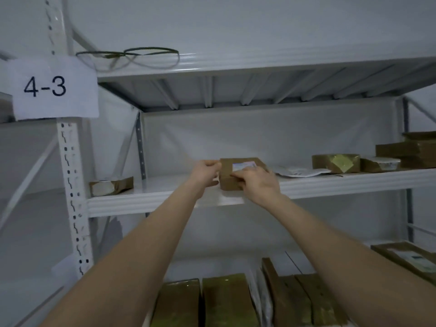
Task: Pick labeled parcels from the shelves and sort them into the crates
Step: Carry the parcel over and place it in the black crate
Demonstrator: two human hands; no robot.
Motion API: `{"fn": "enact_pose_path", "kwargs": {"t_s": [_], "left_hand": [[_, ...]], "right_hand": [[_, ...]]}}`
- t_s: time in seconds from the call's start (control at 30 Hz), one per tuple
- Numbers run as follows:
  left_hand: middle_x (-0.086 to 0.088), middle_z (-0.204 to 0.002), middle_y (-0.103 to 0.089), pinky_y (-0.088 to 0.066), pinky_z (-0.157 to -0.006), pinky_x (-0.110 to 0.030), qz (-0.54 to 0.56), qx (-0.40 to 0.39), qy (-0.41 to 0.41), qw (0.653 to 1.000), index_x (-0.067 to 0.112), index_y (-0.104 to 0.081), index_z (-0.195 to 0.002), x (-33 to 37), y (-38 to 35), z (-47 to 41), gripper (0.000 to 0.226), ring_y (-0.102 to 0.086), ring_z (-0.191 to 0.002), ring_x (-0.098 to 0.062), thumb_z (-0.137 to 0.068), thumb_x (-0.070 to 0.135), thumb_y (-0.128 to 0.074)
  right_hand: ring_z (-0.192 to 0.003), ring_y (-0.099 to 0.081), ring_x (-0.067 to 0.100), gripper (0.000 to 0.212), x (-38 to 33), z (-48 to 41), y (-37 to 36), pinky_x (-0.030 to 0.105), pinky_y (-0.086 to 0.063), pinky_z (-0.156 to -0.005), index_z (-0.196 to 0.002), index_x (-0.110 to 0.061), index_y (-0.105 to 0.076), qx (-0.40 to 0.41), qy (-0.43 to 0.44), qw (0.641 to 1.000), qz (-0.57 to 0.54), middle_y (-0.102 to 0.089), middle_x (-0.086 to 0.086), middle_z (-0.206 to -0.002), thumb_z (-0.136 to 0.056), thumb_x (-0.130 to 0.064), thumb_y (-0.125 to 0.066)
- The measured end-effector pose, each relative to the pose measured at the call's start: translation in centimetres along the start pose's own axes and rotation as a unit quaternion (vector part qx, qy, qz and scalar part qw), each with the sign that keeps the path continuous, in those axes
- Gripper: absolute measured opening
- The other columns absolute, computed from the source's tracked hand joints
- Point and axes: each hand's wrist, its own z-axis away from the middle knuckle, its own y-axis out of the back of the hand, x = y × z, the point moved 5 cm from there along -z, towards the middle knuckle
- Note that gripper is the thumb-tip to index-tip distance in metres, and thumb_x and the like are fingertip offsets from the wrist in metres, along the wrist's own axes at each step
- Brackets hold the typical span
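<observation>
A: Left hand [207,172], what's it doing?
B: Gripping the parcel [227,169] by its left side.
A: Right hand [258,184]?
B: Curled over the parcel's right front, just below the label [244,165]. Parcel sits between both hands, at the front edge of the shelf [141,204].

The label [244,165] on the parcel [226,167] is blurred beyond reading.

Arms outstretched; left hand [206,172], right hand [257,182] both curled, apparently gripping.

The worn head camera faces forward, perhaps slightly upward, close to the middle shelf [165,186].
</observation>
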Motion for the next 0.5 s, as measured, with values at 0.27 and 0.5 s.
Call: {"fn": "enact_pose_path", "kwargs": {"t_s": [0.27,0.5], "left_hand": [[-0.007,-0.132,-0.059,-0.04,-0.104,-0.032,-0.35,0.088,-0.138,0.922,0.014,-0.057,-0.131,-0.7,8.6,-1.3,0.035,-0.053,-0.124,-0.024,-0.097,0.019,-0.046],[-0.01,-0.136,-0.052,-0.039,-0.103,-0.038,-0.361,0.23,-0.166,0.888,0.012,-0.051,-0.134,-0.6,17.5,-2.1,0.038,-0.048,-0.126,-0.026,-0.099,0.017,-0.035]], "right_hand": [[-0.124,-0.045,0.028,0.043,-1.5,-5.6,-3.2,0.04,-0.032,-0.103,-0.128,-0.041,-0.055,-0.057,-0.109,0.991,0.041,-0.052,0.005,-0.133,-0.093,-0.019,-0.043],[-0.125,-0.047,0.028,0.047,-18.4,-9.3,-5.6,0.037,-0.043,-0.097,-0.132,-0.028,-0.054,-0.038,0.116,0.982,-0.146,-0.057,0.006,-0.132,-0.088,-0.046,-0.059]]}}
